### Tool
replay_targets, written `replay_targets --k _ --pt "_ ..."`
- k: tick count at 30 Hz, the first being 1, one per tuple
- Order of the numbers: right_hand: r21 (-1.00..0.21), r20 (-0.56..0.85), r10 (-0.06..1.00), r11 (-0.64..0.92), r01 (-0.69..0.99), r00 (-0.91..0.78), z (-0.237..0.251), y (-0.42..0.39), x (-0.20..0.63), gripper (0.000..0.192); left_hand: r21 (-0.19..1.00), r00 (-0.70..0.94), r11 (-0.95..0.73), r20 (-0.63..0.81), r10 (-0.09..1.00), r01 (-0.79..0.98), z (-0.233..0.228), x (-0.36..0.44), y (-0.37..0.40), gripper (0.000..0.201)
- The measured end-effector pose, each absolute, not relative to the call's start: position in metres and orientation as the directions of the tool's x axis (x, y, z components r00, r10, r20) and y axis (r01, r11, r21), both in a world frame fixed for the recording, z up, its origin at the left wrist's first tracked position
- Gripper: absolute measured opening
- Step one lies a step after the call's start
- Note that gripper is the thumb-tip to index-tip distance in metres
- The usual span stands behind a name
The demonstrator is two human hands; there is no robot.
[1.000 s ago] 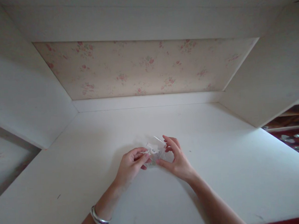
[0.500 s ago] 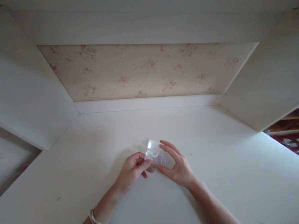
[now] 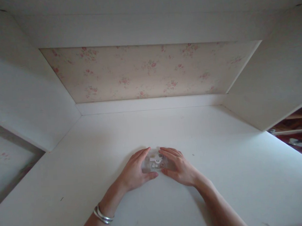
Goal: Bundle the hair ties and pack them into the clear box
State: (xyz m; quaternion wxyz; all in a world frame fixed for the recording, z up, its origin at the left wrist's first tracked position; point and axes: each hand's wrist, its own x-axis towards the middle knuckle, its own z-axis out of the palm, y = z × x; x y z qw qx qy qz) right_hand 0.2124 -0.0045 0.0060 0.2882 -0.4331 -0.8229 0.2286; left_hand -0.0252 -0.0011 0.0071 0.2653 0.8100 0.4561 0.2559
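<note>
A small clear plastic box (image 3: 156,161) lies flat on the white tabletop, with small pale and dark pieces or markings showing through it; I cannot make out what they are. My left hand (image 3: 136,168) curves round its left end, fingers along the far edge and thumb along the near edge. From the other side my right hand (image 3: 179,166) takes the right end between fingers and thumb. The tips of both hands nearly meet at the middle of the box. A silver bangle (image 3: 103,215) circles my left wrist.
White panels (image 3: 263,76) rise on both sides of the white tabletop (image 3: 151,126), with an overhang above. Floral wallpaper (image 3: 148,71) covers the back. A thin dark scrap (image 3: 61,199) lies at left. Shiny objects (image 3: 299,142) on red show beyond the right edge.
The clear box was tilted up between my fingers and now lies flat on the tabletop. My left hand has shifted from pinching its corner to spanning its left end.
</note>
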Motion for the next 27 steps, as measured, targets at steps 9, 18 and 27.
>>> replay_targets --k 9,18,27 --pt "-0.642 0.203 0.849 0.491 0.588 -0.487 0.0062 -0.0057 0.2174 0.070 0.626 0.444 -0.453 0.184 0.877 0.635 0.0031 -0.0229 -0.0018 0.082" --pt "-0.704 0.184 0.846 0.468 0.534 -0.500 0.0119 -0.0082 0.2204 0.068 0.626 0.462 -0.451 0.158 0.872 0.636 0.0031 -0.0231 -0.0019 0.080" --pt "-0.675 0.197 0.869 0.456 0.581 -0.454 0.0090 -0.0087 0.2177 0.066 0.600 0.467 -0.466 0.168 0.868 0.650 0.0008 -0.0235 -0.0020 0.079"
